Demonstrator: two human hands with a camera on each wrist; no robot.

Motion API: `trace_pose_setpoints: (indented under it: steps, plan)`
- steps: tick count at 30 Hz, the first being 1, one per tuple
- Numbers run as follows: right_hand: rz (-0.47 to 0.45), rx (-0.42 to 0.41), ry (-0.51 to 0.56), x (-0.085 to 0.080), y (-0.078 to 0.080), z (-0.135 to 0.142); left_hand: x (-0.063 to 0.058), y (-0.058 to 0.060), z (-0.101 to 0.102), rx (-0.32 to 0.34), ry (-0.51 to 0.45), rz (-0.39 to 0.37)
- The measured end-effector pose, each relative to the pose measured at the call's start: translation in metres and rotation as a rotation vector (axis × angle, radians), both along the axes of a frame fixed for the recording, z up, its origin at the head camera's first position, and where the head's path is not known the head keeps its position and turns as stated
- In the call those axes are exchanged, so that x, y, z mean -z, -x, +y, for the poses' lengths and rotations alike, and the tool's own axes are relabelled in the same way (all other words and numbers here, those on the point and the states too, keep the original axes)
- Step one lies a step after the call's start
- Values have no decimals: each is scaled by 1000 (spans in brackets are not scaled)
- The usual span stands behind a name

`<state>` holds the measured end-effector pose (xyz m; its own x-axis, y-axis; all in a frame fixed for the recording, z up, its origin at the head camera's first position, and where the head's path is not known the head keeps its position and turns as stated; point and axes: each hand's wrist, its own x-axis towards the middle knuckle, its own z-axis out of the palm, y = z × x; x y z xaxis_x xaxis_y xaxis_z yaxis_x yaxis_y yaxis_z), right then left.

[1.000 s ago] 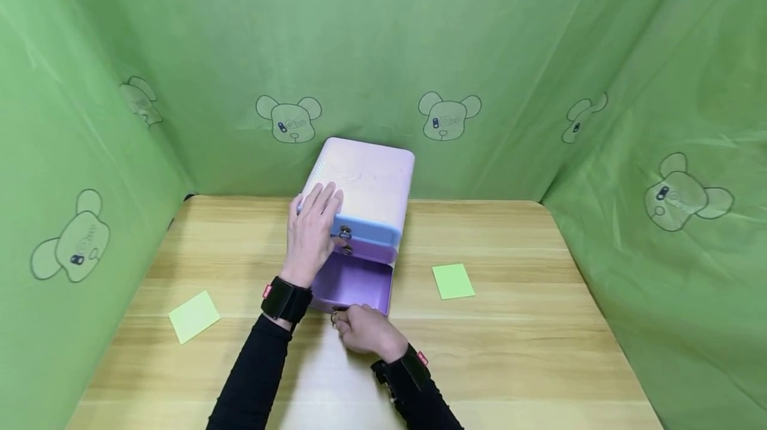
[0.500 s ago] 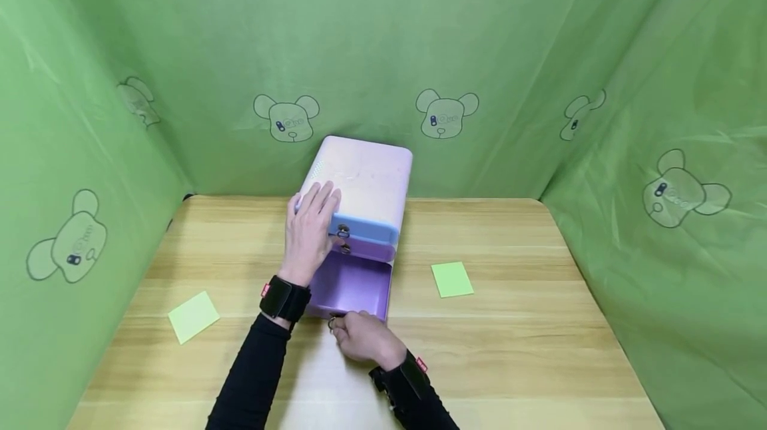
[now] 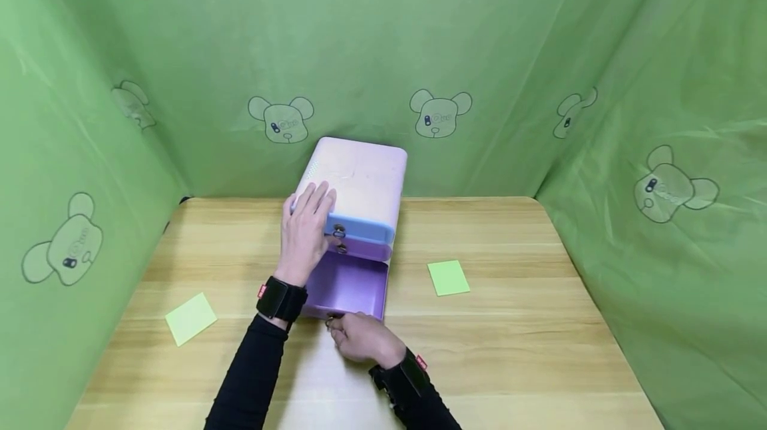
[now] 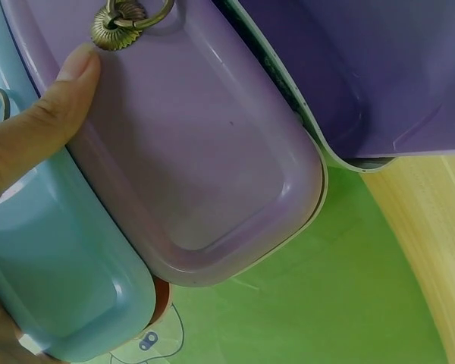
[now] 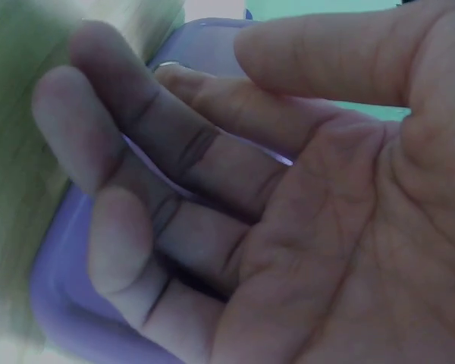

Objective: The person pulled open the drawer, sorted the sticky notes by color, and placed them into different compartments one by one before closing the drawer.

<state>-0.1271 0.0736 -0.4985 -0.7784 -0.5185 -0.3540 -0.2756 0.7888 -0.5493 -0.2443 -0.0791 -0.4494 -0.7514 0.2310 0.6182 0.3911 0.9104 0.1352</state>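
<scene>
Right grip (image 3: 363, 338) on drawer ring (image 3: 329, 321), cabinet (image 3: 362, 170) under left grip (image 3: 304, 233)

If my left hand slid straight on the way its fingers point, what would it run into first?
Probably the green curtain behind the drawer box: your left hand already rests on the box's top, and nothing else shows in line, though depth is unclear.

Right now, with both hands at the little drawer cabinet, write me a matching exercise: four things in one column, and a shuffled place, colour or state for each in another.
Column one:
1. top drawer
2. bottom drawer
3. left hand
4. right hand

Column two:
A. resting on the cabinet top
B. pulled open
C. at the open drawer's front edge
D. blue front

Pairs: 1-D, 2-B, 3-A, 4-C
</scene>
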Motion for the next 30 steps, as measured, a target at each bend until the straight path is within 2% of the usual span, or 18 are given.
trace_pose_setpoints:
  steps: [4,8,13,16,19,30]
  plan:
    - [30,-36,36,-7,-1,3,0,0,-1,4,3,-1]
    - [57,-72,143,-16,2,10,0,0,-2,3,8,-5]
    - [70,-54,294,-27,8,21,0,0,-2,8,3,-7]
    - [111,-40,329,-30,11,26,0,0,-1,3,1,-15]
    - [132,-2,347,-33,12,32,1,-1,-1,0,1,-18]
    - [224,227,408,-38,19,65,1,-1,1,-2,-1,-6]
